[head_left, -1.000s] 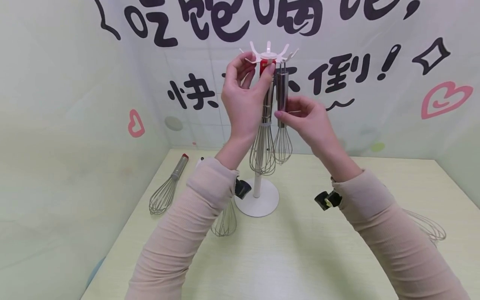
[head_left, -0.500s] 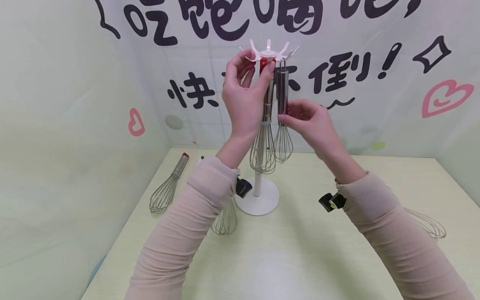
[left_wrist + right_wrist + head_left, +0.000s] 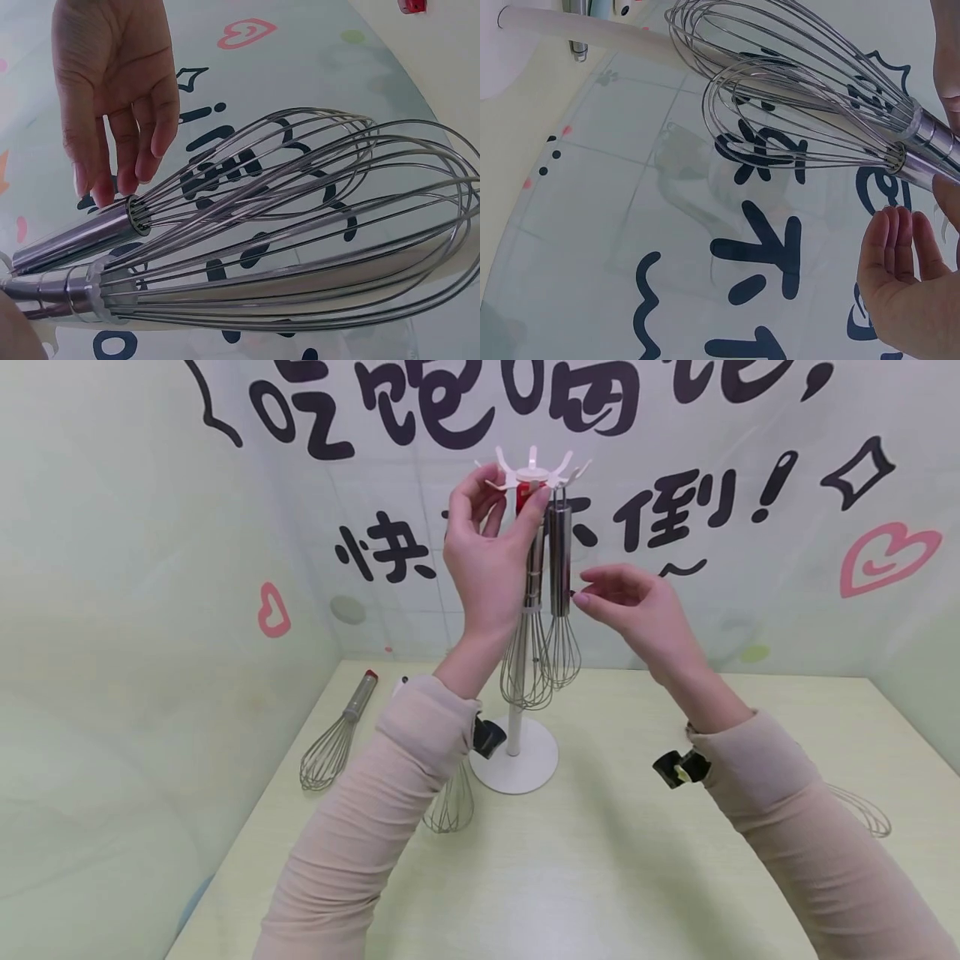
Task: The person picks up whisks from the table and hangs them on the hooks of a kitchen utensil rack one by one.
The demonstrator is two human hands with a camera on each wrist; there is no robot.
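Observation:
A white stand (image 3: 542, 768) carries a ring of upturned hooks (image 3: 532, 474) on its pole. Under the ring hangs a larger red-tipped whisk (image 3: 527, 672); my left hand (image 3: 486, 568) holds its handle's upper end, thumb in front and curled forefinger by a hook. Most of that grip hides behind the hand. A smaller steel whisk (image 3: 560, 556) hangs upright beside it, on the right. Just right of its handle is my right hand (image 3: 637, 610), fingers loosely bent around nothing. In the left wrist view the small whisk's handle (image 3: 82, 236) lies close to the right fingertips.
Another red-tipped whisk (image 3: 330, 743) lies on the table (image 3: 525, 877) at the left. A whisk (image 3: 448, 806) shows partly beneath the left forearm, and wire loops (image 3: 862, 810) poke out past the right sleeve. A printed cloth (image 3: 735, 602) forms the backdrop.
My right hand has let go of the small whisk's handle and drawn off to the right. The whisk stays hanging. My left hand keeps its place.

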